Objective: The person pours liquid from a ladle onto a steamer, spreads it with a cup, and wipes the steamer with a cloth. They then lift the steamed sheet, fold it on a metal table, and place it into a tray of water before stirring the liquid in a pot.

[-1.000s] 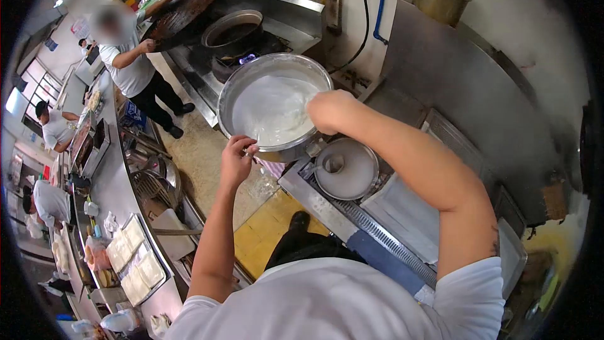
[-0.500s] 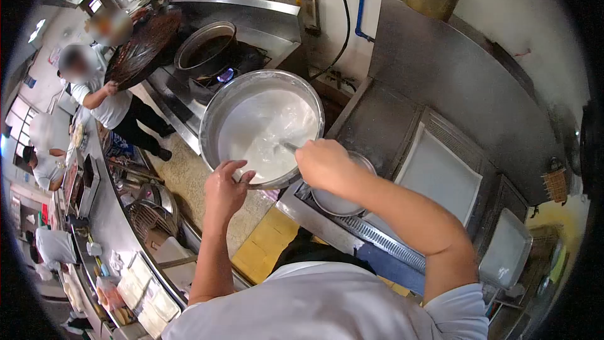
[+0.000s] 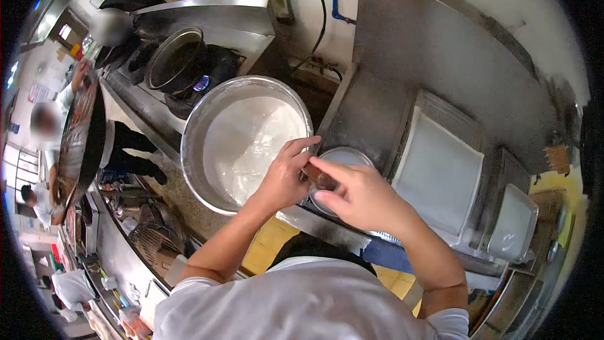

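Note:
A large metal pot (image 3: pixel 192 173) holds white liquid with light ripples on its surface. Beside its right rim, both my hands are close together. My left hand (image 3: pixel 286 173) has its fingers curled around a brownish object (image 3: pixel 322 179), perhaps a handle end, mostly hidden between the hands. My right hand (image 3: pixel 365 195) faces it from the right, thumb and fingers apart, fingertips at or near that object. Behind the hands sits a smaller round metal pan (image 3: pixel 343 155), partly covered by them.
A lit burner (image 3: pixel 201 83) with a dark pot (image 3: pixel 175 56) stands beyond the large pot. White-surfaced trays (image 3: pixel 437 173) lie on the right counter. At left, a person (image 3: pixel 53 129) holds a big dark wok (image 3: pixel 85 132); other people work behind a long counter (image 3: pixel 126 239).
My right hand has left the pot's liquid, along with the metal utensil it held. My left hand has moved right to meet it. At left, the person's wok has tilted more upright.

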Tool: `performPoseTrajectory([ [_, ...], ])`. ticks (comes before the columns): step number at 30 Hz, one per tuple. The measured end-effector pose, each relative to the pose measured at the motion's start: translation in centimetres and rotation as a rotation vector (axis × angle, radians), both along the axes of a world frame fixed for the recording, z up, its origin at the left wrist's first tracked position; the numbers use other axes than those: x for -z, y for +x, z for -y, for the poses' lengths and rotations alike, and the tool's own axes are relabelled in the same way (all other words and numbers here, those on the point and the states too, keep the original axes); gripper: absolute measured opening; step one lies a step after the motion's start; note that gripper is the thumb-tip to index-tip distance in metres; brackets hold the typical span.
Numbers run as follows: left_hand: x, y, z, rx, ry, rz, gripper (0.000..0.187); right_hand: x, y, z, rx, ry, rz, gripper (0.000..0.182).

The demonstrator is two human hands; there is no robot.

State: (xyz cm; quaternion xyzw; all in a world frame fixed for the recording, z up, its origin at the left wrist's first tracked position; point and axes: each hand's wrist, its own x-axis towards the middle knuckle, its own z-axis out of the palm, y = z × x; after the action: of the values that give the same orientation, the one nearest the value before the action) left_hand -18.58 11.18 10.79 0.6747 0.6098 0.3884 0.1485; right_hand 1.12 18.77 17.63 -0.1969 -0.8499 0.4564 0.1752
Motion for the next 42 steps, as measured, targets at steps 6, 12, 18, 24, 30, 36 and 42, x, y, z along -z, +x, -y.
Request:
performPoseTrajectory([
  [6,-0.2,1.3,-1.7,0.034,-0.024,0.234,0.018,9.2,5.2,0.2,0.315,-0.715,-0.032,0.041],
  [12,-1.3,1.8,-2.5,-0.059,-0.017,0.535,0.02,23.0,3.9,3.8,0.402,-1.119,0.333,0.054],
  [18,-1.8,-0.8,-3.4,-0.088,-0.004,0.654,0.024,29.6,1.1,7.0,0.44,-1.592,0.105,0.084],
  [24,-2.6,-4.5,-5.1,-0.18,0.048,0.829,0.03,32.0,-1.3,7.3,0.691,-1.739,0.045,0.034],
  [30,-2.9,-6.1,-6.8,-0.167,0.15,0.917,0.032,33.0,-3.8,6.9,0.7,-1.907,-0.011,0.018],
  [36,-3.4,-8.9,-8.4,-0.203,0.199,0.999,0.03,35.6,-4.6,5.8,0.759,-1.82,-0.191,0.012],
  [42,-2.2,-12.0,-8.7,-0.228,0.274,1.017,0.029,34.5,-3.5,4.7,0.88,-1.923,-0.221,0.018],
])
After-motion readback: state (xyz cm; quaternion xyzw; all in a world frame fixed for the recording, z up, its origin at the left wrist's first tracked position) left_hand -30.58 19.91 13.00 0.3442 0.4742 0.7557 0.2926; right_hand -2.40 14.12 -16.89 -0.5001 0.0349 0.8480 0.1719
